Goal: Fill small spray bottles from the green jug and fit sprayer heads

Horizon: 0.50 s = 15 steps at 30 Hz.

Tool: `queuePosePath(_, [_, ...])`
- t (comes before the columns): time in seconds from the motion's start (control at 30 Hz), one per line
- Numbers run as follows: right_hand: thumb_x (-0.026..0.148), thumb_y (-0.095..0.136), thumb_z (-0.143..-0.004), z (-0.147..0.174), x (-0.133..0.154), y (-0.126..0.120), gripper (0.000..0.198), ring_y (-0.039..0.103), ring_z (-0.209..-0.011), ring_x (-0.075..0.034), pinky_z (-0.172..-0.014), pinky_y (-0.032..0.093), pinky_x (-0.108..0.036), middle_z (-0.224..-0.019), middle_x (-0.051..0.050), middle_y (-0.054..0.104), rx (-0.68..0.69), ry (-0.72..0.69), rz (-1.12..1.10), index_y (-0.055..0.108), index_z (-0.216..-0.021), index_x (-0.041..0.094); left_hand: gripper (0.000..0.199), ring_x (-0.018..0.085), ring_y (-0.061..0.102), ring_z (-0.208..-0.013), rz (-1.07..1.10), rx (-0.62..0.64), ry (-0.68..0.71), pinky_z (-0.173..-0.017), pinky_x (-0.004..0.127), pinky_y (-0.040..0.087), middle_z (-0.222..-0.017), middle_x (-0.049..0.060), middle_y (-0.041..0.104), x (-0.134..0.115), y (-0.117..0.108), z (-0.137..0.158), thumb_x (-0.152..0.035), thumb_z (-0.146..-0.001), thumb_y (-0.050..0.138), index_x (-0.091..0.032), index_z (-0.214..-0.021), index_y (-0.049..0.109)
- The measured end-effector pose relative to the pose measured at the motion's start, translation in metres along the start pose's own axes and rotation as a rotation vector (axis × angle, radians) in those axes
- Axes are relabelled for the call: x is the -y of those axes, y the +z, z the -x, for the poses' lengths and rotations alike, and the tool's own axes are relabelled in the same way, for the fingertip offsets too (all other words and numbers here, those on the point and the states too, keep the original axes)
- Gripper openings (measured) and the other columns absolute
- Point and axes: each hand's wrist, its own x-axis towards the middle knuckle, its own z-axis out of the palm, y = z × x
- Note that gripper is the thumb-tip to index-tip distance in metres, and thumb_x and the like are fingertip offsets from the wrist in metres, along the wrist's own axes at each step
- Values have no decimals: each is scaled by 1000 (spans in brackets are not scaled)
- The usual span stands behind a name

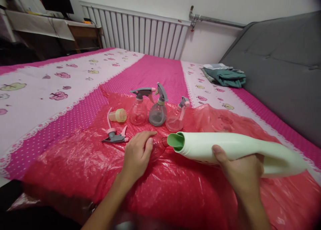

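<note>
My left hand (137, 151) is wrapped round a clear pink bottle (158, 146) whose neck points right. My right hand (240, 169) grips a large pale green jug (213, 143), tilted nearly flat. A green spout (176, 140) at the jug's mouth meets the bottle's neck; whether liquid flows I cannot make out. Left of my left hand lies a loose grey and pink spray head (115, 136) with its tube. Behind stand a pink spray bottle (138, 111), a grey spray bottle (157, 113) and another pale pink spray bottle (175, 120). A small yellow-capped container (117, 115) lies beside them.
A red plastic sheet (75, 163) covers part of the bed (160, 68) under everything. Folded clothes (224, 75) lie near the grey headboard (283, 56). A radiator (140, 31) runs along the wall, and a desk (45, 24) with a monitor (55, 1) stands at far left.
</note>
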Motion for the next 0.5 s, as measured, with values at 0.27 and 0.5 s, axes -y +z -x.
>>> queuePosePath(0.27, [79,58,-78,-2,-20,10,73,65,-114,-51,-103,48,-64,-96,-25,76,-57,-62,69,77,-100,12,46,30,78,-108,5,-15,-3,-92,43,56,-113,9,84,2,0,-1,-43,-108,39,-22,-115,78])
queuePosePath(0.5, [83,53,-81,4,-12,16,79,66,-110,-50,-104,48,-62,-93,-23,78,-152,-108,93,79,-100,11,47,30,79,-108,-5,-15,-7,-92,43,57,-113,9,85,2,-1,-1,-45,-107,39,-22,-114,79])
